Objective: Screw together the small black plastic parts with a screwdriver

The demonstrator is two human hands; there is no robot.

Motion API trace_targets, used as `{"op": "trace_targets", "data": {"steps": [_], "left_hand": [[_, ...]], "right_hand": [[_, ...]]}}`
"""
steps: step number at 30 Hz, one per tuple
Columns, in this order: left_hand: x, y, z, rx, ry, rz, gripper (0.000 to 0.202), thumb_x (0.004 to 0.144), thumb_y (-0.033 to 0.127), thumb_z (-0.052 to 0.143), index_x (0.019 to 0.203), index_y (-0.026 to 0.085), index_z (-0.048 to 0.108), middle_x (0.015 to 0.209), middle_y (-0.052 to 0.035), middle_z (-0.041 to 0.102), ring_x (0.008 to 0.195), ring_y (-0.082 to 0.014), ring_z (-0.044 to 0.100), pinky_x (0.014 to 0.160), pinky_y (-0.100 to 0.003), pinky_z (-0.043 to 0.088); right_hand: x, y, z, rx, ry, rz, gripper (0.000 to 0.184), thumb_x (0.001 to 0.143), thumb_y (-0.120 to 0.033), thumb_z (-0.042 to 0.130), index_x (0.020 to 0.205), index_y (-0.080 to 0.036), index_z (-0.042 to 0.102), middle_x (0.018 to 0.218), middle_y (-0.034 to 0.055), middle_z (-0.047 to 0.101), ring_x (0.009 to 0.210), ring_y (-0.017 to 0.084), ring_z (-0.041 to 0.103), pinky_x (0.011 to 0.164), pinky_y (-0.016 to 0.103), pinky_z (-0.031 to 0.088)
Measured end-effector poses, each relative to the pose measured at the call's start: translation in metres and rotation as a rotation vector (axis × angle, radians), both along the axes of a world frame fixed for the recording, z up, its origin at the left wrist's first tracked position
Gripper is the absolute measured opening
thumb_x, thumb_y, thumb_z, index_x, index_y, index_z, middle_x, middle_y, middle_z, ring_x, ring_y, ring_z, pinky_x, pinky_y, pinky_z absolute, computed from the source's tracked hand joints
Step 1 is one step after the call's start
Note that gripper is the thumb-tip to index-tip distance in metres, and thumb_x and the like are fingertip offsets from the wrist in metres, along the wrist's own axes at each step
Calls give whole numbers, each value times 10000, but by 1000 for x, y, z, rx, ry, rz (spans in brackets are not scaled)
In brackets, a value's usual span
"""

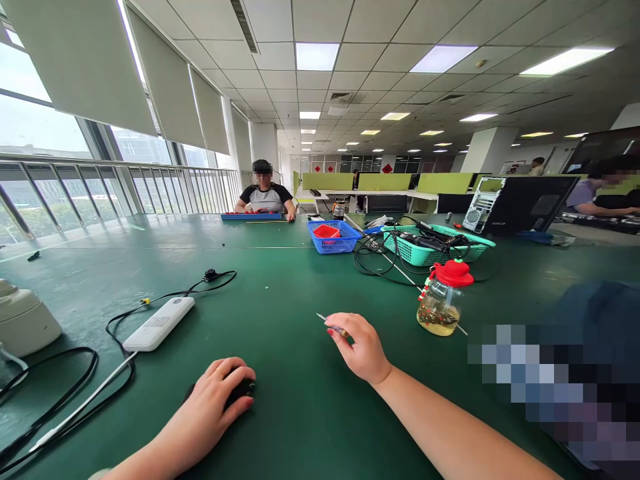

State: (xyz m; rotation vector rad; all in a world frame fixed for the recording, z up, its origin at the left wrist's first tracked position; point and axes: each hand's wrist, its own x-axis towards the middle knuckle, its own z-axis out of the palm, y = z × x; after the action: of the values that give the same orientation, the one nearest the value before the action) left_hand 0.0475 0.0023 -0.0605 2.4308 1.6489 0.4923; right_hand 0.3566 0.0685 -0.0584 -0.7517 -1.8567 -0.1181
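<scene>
My left hand (213, 400) rests curled over a black computer mouse (242, 392) on the green table, hiding most of it. To its right and a little farther off, my right hand (357, 343) is closed in a pinch around a small screwdriver (336, 327). The screwdriver's thin metal tip points left and away from me, just above the tabletop. My fingers cover part of its handle. Beyond my right forearm stands a clear jar (440, 307) with a red lid and pale liquid inside.
A white power strip (160, 325) and black cables lie at left, near a white appliance (25, 320). Farther back are a blue basket (334, 244), a teal basket (415, 253) of cables and a monitor (530, 203). A person (263, 193) sits across the table (295, 280).
</scene>
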Motion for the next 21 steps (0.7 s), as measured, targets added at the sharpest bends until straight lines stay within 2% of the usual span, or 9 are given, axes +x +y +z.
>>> {"op": "trace_targets", "data": {"steps": [4, 6, 10, 14, 17, 19, 21], "left_hand": [[-67, -7, -7, 112, 132, 133, 300, 829, 538, 528, 1063, 401, 657, 1198, -3, 642, 1144, -276, 572, 993, -459, 485], [-96, -7, -9, 178, 201, 207, 328, 801, 559, 538, 1035, 386, 689, 1200, -20, 657, 1135, -313, 584, 964, -496, 496], [-134, -8, -13, 222, 279, 252, 356, 806, 558, 509, 1047, 377, 699, 1166, -2, 688, 1107, -320, 607, 973, -521, 481], [-147, -6, -14, 196, 313, 251, 340, 817, 523, 492, 1056, 376, 685, 1076, 27, 723, 1074, -294, 625, 1009, -500, 448], [-146, -5, -9, 225, 278, 260, 341, 830, 543, 430, 1059, 413, 647, 1025, 90, 726, 1059, -272, 624, 1010, -501, 435], [-142, -7, -4, 237, 232, 304, 375, 847, 555, 385, 1130, 425, 593, 1035, 102, 721, 1068, -265, 614, 988, -482, 447], [-139, -11, 4, 246, 161, 399, 420, 866, 557, 350, 1201, 387, 535, 1080, 67, 711, 1083, -267, 599, 962, -458, 459]], "right_hand": [[-2, -1, 1, 13, -15, 13, 212, 887, -131, 532, 1027, -256, 629, 956, 29, 724, 867, 182, 673, 757, 339, 545], [-2, -1, 1, 18, -23, 23, 215, 889, -129, 530, 1033, -258, 624, 955, 28, 724, 876, 183, 673, 760, 342, 542], [-2, -2, 1, 13, -33, 26, 216, 889, -124, 536, 1039, -255, 620, 968, 30, 723, 875, 185, 670, 759, 346, 542], [-1, -2, 0, 8, -29, 18, 213, 889, -127, 539, 1036, -255, 625, 969, 32, 722, 871, 183, 670, 755, 344, 549], [0, -2, 0, 4, -28, 9, 215, 888, -131, 540, 1037, -258, 629, 973, 29, 721, 871, 179, 671, 752, 338, 557], [0, -3, -1, -3, -27, 5, 215, 886, -135, 544, 1037, -259, 633, 978, 28, 721, 873, 178, 671, 757, 339, 561], [1, -3, -1, -12, -24, 3, 216, 888, -139, 541, 1038, -262, 635, 981, 28, 720, 871, 180, 673, 764, 345, 562]]}}
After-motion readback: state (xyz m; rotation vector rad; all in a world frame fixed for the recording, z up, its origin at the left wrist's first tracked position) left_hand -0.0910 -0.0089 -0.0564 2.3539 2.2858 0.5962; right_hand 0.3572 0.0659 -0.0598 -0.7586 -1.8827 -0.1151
